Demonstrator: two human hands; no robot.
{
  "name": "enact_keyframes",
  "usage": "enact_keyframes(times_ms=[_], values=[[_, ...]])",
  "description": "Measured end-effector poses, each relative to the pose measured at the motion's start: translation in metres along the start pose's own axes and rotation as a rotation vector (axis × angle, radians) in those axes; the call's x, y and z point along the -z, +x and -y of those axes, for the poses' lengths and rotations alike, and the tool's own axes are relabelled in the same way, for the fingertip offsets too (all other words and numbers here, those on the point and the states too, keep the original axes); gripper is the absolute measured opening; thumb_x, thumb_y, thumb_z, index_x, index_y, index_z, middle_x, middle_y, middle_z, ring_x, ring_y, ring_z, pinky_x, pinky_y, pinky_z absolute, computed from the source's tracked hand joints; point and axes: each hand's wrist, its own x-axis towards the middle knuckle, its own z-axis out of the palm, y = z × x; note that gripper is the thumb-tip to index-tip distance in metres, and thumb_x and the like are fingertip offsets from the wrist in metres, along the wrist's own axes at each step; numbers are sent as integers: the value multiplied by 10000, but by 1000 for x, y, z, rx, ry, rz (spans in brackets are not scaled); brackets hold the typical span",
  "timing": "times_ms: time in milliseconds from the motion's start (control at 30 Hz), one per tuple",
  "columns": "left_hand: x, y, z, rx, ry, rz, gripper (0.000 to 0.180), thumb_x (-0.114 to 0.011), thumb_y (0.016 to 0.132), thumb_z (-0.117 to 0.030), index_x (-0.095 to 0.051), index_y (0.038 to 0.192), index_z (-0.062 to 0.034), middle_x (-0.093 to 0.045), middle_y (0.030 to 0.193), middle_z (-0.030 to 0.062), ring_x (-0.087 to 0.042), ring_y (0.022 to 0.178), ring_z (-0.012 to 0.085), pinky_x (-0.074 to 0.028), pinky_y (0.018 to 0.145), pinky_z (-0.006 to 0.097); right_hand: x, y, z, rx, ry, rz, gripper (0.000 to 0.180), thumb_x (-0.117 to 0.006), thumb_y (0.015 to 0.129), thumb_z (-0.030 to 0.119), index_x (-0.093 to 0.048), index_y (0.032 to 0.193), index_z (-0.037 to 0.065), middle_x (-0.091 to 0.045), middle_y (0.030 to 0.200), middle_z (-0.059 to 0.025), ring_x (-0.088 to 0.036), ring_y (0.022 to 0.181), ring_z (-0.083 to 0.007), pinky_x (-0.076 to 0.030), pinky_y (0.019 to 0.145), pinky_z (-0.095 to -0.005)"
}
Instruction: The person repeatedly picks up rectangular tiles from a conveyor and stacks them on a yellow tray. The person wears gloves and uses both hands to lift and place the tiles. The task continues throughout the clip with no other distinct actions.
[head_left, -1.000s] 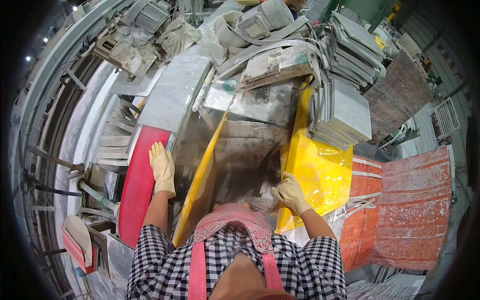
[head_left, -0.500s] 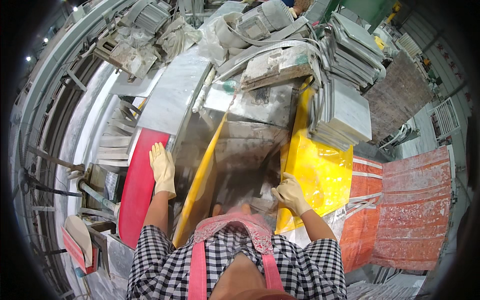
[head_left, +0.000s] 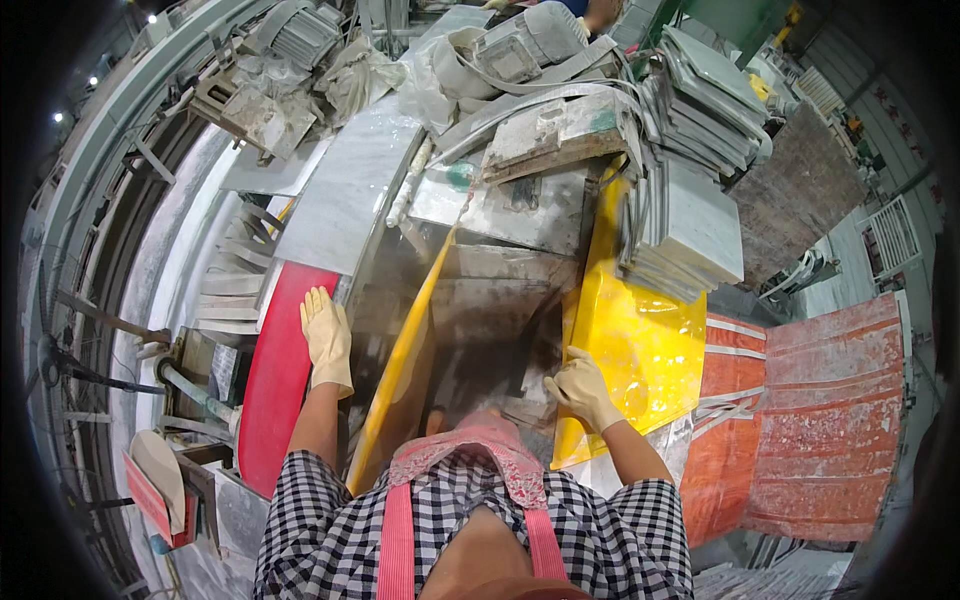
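Gloves cover both hands in the head view. The left hand (head_left: pixel 327 338) lies flat, fingers spread wide, on the edge where the red panel (head_left: pixel 275 385) meets the wet grey slab (head_left: pixel 470 320) in front of the person. The right hand (head_left: pixel 583 390) is half curled at the slab's right edge, fingertips touching it just beside the yellow panel (head_left: pixel 640 340); whether it truly grips the edge I cannot tell. A yellow strip (head_left: pixel 405 370) runs diagonally across the slab between the two hands. Above the yellow panel sits a stack of grey tiles (head_left: pixel 685 215), its lower edges overhanging, and behind the slab a dusty machine block (head_left: pixel 555 130) and cables (head_left: pixel 540 95).

Judging from this, the slab looks wet and slick, so a flat palm could slide off it. The right fingers sit close to a stone edge and could be pinched if the slab shifts. The overhanging tiles could slip if jolted.
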Motion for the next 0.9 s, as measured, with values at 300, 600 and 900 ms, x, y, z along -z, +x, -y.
enact_keyframes(times_ms=[300,600,900], values=[[0,-1,0,7,-15,5,552,-449,1043,-287,-442,1485,44,-481,1526,217,-397,1459,342,-225,1244,451,-1,2,0,-16,-1,38,421,-589,960,336,-693,634,90,-703,721,-118,-685,832,-294,-397,1130,-446],[1,0,0,-2,-23,5,552,-435,1045,-275,-429,1488,54,-486,1513,233,-395,1455,361,-234,1237,459,3,2,2,-36,23,31,410,-561,942,339,-724,658,92,-711,743,-145,-692,867,-308,-375,1139,-445],[4,0,-1,4,-29,17,545,-430,1047,-274,-434,1483,54,-474,1522,235,-397,1454,356,-242,1237,456,3,2,3,-17,-10,30,410,-569,948,325,-699,635,95,-704,726,-131,-690,856,-296,-391,1133,-443]])
